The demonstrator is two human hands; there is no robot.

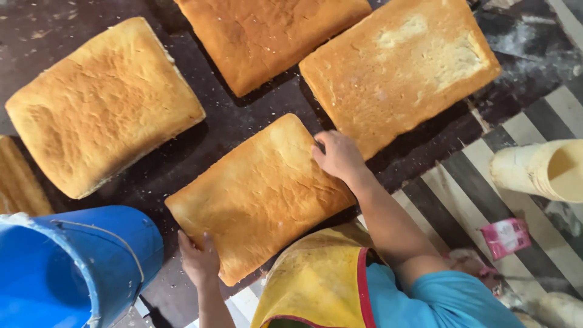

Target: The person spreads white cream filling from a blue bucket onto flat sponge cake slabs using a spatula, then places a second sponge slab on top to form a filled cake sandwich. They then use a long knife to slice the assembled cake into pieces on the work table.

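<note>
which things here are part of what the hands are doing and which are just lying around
In hand: near bread slab, gripped at opposite ends by left hand and right hand.

Lying about: three other slabs, blue bucket, cream tube, pink packet.

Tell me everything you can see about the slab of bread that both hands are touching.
The slab of bread is a flat golden-brown rectangle with rounded corners and a slightly wrinkled crust. It lies askew on the dark table, its lower corner over the table edge. The left hand grips its lower left edge, and the right hand presses its upper right corner. It touches no other slab.
</note>
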